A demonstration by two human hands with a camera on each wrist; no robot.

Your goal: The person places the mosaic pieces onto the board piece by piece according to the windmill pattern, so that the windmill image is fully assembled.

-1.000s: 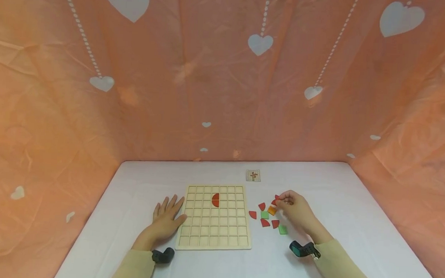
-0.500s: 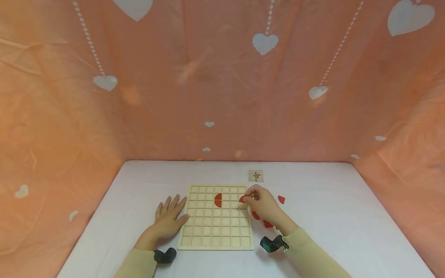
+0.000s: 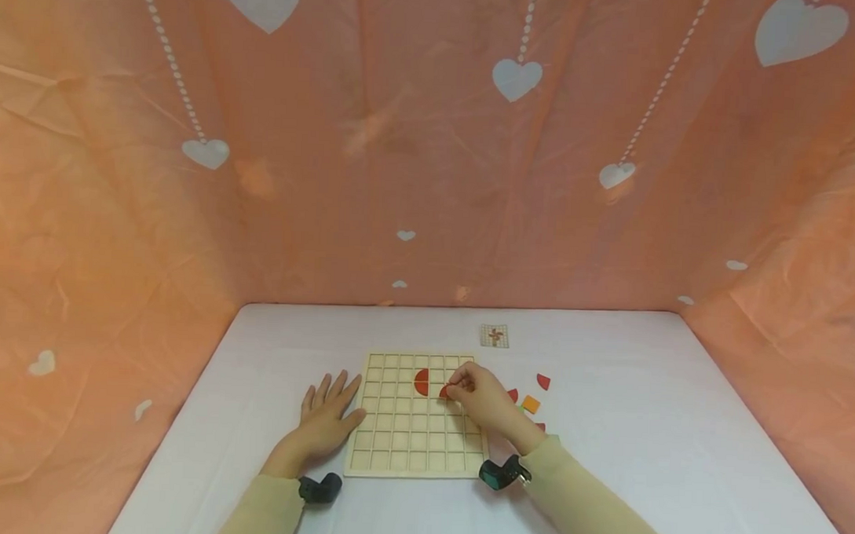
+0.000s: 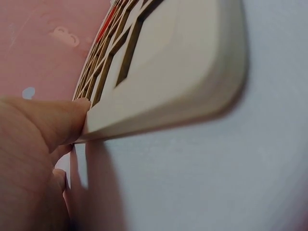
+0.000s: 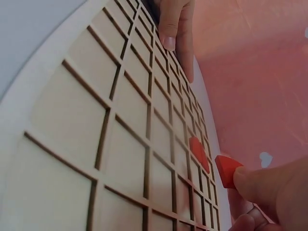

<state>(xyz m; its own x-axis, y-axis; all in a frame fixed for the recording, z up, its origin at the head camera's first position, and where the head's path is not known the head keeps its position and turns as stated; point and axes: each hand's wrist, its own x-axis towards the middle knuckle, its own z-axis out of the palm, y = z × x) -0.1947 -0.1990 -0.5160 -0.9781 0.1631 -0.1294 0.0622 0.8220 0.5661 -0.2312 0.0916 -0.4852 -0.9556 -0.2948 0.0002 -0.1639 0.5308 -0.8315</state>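
In the head view, a pale wooden grid board (image 3: 400, 440) lies on the white table. Two red quarter-circle tiles (image 3: 422, 382) sit side by side in its upper cells, forming a half disc. Over the board's right part, my right hand (image 3: 485, 399) pinches another red quarter-circle tile (image 5: 227, 169) between thumb and fingers. That tile is held just above the grid, right of the placed pair. My left hand (image 3: 323, 424) rests with spread fingers at the board's left edge; its thumb (image 4: 72, 118) touches the rim in the left wrist view.
Right of the board lie loose tiles: an orange square (image 3: 531, 404), a red quarter-circle (image 3: 544, 382) and others partly hidden by my right arm. A small pattern card (image 3: 495, 336) lies behind the board. Heart-printed orange cloth (image 3: 402, 180) walls the table's back and sides.
My right hand has carried the red tile from the loose tiles leftward to above the board. My left hand stays at the board's edge. The head view has shifted slightly.
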